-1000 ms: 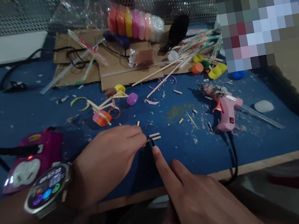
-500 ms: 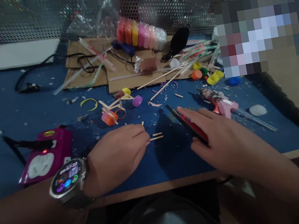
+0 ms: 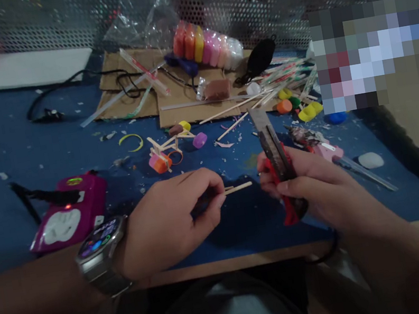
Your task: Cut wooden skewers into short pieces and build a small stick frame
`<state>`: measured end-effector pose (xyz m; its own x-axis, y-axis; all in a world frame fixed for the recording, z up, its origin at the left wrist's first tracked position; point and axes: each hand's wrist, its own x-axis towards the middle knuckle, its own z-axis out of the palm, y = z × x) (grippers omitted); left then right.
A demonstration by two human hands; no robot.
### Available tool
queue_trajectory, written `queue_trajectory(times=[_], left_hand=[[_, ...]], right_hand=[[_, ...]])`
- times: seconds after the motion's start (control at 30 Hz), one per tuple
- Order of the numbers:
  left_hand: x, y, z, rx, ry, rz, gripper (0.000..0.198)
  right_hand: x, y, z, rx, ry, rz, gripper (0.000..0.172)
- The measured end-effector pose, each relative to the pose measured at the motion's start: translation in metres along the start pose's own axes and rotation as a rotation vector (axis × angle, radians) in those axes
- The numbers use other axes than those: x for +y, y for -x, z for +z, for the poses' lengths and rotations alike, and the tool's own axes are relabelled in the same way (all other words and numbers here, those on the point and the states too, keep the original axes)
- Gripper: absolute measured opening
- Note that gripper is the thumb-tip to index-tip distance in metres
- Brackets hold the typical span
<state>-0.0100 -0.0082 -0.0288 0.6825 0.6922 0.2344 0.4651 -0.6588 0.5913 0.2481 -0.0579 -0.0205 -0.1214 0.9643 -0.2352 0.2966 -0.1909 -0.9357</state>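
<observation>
My left hand point(image 3: 172, 222), with a watch on its wrist, is closed in a pinch on a short wooden stick point(image 3: 239, 188) that points right, just above the blue table point(image 3: 11, 152). My right hand point(image 3: 311, 188) is wrapped round a red and black utility knife point(image 3: 275, 154) whose blade end points up and away. The knife is a little to the right of the stick's tip and apart from it. Behind the hands lies a small model of sticks and bottle caps point(image 3: 170, 150).
A pink glue gun point(image 3: 325, 151) lies just right of my right hand, its cord over the table edge. A magenta power strip point(image 3: 70, 212) sits at the left. Cardboard sheets point(image 3: 185, 105), loose sticks, coloured caps point(image 3: 308, 111), a bag of clay pieces point(image 3: 207, 45) and scraps lie behind.
My right hand picked up the utility knife from the table and raised it upright. My left hand lifted the stick off the table and holds it out to the right.
</observation>
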Motion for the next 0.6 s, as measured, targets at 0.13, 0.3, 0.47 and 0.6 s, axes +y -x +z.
queue_trajectory(times=[0.13,0.3,0.47,0.6], left_hand=[[0.002,0.003,0.001,0.022,0.046,0.009,0.009],[0.003,0.004,0.000,0.030,0.041,0.015,0.008],[0.003,0.004,-0.001,0.021,0.058,0.032,0.008],[0.001,0.006,0.000,-0.040,0.006,0.117,0.014]], right_hand=[[0.003,-0.007,0.017,-0.118,-0.275,0.121,0.026],[-0.001,-0.011,0.020,-0.130,-0.150,0.159,0.037],[-0.009,-0.009,0.016,-0.051,0.102,0.040,0.027],[-0.012,-0.003,0.014,-0.017,0.361,-0.029,0.032]])
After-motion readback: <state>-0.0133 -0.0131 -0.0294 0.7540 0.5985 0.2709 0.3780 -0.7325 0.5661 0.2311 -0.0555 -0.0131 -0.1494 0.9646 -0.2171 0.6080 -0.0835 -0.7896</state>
